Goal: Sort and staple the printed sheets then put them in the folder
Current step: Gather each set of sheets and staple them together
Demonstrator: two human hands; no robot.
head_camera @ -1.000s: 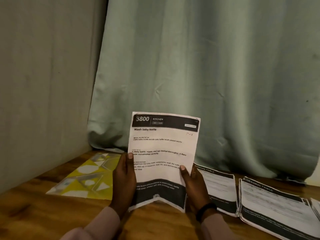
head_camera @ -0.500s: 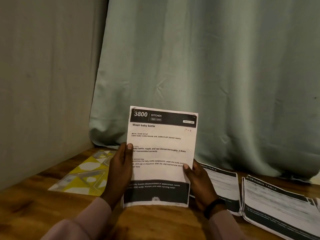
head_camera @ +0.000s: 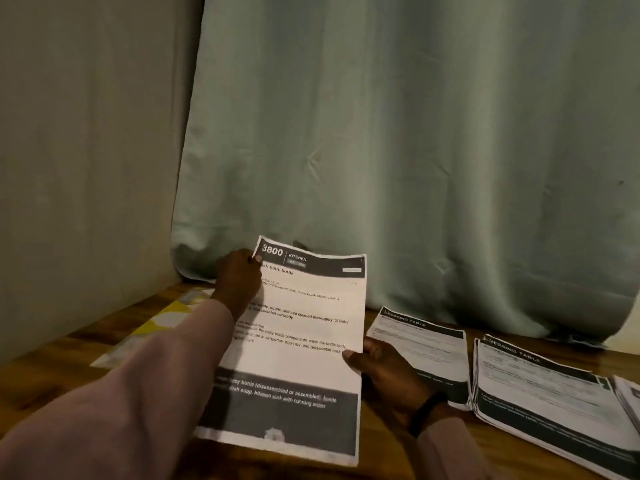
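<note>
Sheets (head_camera: pixel 304 341) headed "3800 KITCHEN" are held tilted above the wooden table (head_camera: pixel 52 368), apparently so the header can be read for sorting. Left hand (head_camera: pixel 239 282) pinches their top-left corner; right hand (head_camera: pixel 384 368) grips the right edge, thumb on the front. Right of the sheets lie two "DRESSING TABLE" stacks (head_camera: pixel 540 386), probably already sorted. Left of the sheets, partly behind the sleeve (head_camera: pixel 138 393), lies the yellow-patterned folder (head_camera: pixel 166 318). No stapler visible.
</note>
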